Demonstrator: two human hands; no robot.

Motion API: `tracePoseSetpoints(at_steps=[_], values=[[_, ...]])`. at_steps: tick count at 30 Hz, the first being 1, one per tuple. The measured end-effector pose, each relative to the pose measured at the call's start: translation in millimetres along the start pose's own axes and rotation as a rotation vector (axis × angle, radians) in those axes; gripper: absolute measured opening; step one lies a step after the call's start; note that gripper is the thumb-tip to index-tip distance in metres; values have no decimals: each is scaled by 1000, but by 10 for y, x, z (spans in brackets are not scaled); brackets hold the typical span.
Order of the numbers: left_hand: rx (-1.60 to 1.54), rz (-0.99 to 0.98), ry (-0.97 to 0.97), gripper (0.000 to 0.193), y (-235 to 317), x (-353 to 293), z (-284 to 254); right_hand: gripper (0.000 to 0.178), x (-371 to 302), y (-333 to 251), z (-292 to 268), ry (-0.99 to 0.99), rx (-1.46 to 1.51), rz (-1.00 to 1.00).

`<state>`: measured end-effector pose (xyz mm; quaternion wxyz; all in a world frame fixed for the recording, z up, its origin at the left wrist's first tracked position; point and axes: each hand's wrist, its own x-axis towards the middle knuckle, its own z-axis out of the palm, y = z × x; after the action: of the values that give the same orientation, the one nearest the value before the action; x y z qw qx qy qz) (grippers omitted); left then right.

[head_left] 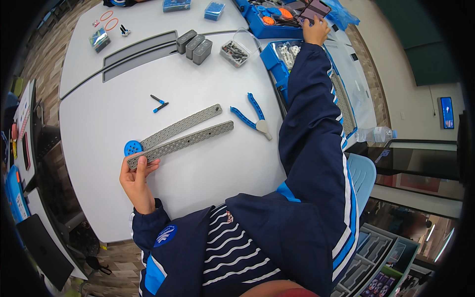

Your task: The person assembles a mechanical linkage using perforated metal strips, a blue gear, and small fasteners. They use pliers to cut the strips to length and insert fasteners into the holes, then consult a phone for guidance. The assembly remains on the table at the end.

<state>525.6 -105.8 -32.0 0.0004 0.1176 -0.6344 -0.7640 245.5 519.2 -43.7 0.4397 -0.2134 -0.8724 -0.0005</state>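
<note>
My left hand (137,184) pinches the near end of a long grey perforated beam (190,142), thumb on top and fingers beneath. Behind it a second grey beam (183,123) angles away, and a blue gear (132,148) sits where the two meet at the left. Far off at the upper right, my right hand (316,31) has its fingers closed around a dark phone (315,11) over the blue parts bin (274,30). Blue-handled pliers (257,119) lie to the right of the beams. Two small black-and-blue pins (159,104) rest above them.
Three grey blocks (194,47) and a clear box of small parts (234,53) stand toward the back. A second blue bin (277,64) sits beside my right sleeve. A water bottle (378,134) lies at the right edge. Orange rings (112,24) lie at the back left.
</note>
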Motion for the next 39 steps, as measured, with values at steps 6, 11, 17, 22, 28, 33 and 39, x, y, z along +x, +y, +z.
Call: tracePoseSetpoints(at_steps=[6,11,17,22,28,33,39], values=[[4,0,4,16,2,-1,-3,53,28,-7,-29,42,9,50],[9,-2,1,16,0,-3,-3,57,29,-3,-21,-24,-11,44],[0,9,10,17,-20,9,-13,58,20,0,-16,-41,-14,31],[15,-1,-2,17,-11,-1,-13,58,16,-5,-15,-40,3,20],[20,-24,1,17,-9,1,1,56,11,-7,-21,-23,11,50],[1,-3,-14,18,-27,1,1,56,7,8,-8,0,27,57],[-2,-6,-6,19,-24,0,-3,56,10,35,15,3,21,60]])
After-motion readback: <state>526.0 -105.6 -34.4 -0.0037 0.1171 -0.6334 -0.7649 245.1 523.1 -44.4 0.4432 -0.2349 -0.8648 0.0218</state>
